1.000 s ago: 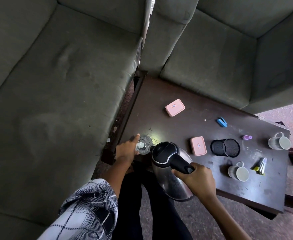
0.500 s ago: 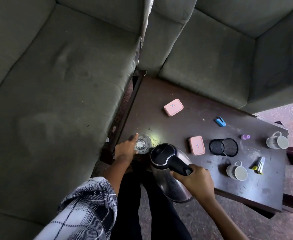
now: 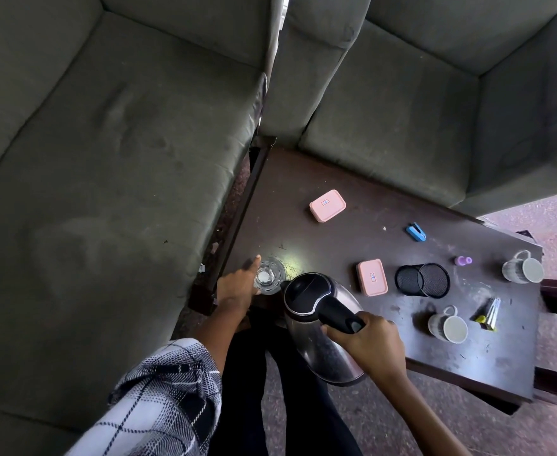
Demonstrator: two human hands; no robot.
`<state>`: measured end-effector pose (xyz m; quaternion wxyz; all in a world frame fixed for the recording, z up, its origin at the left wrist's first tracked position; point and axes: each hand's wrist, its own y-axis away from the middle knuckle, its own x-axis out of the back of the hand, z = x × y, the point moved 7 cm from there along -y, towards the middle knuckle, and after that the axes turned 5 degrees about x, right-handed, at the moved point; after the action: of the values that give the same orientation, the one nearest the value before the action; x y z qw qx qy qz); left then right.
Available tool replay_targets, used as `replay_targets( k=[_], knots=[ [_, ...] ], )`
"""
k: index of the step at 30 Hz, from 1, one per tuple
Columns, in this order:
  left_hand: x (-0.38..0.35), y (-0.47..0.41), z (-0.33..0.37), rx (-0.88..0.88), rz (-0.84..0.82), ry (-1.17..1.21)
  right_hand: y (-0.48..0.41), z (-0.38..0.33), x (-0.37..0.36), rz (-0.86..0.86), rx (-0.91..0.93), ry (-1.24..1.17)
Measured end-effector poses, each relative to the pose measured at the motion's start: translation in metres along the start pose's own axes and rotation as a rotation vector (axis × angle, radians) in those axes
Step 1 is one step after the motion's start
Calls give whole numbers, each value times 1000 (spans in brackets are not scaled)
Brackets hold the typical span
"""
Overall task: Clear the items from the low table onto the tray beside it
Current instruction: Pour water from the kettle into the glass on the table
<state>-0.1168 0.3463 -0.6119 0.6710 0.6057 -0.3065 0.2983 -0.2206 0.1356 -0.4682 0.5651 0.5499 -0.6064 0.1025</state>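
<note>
Steel electric kettle (image 3: 323, 330) is staying tilted, spout at the clear drinking glass (image 3: 269, 275), hardly shifted over the last second. Right hand (image 3: 371, 345) fingers gripping its black handle; left hand (image 3: 237, 286) fingers steadying the glass at the dark wooden surface's (image 3: 385, 255) near-left corner. No tray in view; clearing not begun.

Glass (image 3: 269, 277) left of kettle (image 3: 320, 324), on table (image 3: 352, 179).
</note>
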Motion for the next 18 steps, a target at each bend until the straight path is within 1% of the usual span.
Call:
replay_targets(
  k=[9, 18],
  knots=[
    [0, 0, 0, 5, -4, 10, 1, -2, -1, 4, 16, 5],
    [0, 1, 0, 4, -3, 28, 3, -7, -1, 6, -5, 0]
  ],
)
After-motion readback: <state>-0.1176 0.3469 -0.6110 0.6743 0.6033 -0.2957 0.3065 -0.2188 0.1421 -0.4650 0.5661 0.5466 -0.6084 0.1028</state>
